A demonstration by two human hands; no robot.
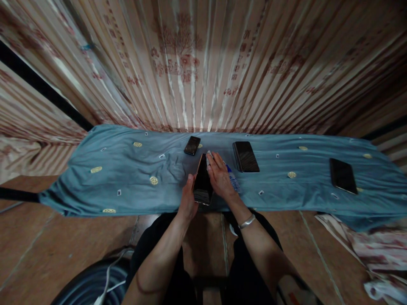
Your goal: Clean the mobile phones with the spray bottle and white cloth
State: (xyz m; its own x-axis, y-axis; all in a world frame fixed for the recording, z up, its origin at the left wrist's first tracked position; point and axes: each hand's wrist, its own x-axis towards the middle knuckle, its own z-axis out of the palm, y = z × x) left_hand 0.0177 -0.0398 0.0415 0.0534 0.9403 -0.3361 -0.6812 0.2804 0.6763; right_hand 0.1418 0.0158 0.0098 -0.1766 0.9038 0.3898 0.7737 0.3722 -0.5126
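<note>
The left hand (187,201) grips the lower left edge of a large dark phone (202,184), tilted above the blue cloth (127,165), with a smaller phone (192,145) lying just beyond that grip. The right hand (218,176) holds a white wipe (208,158) under its fingers against the large phone's upper right edge — and rightward of it come a partly hidden blue packet (233,180), a dark tablet-like device (247,156) and, well apart, another dark device (343,175).

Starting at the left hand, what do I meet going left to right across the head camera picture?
Bare left hand, glossy black rectangular phone, bare right hand, wide black rectangular device, rightmost black rectangular device.
</note>
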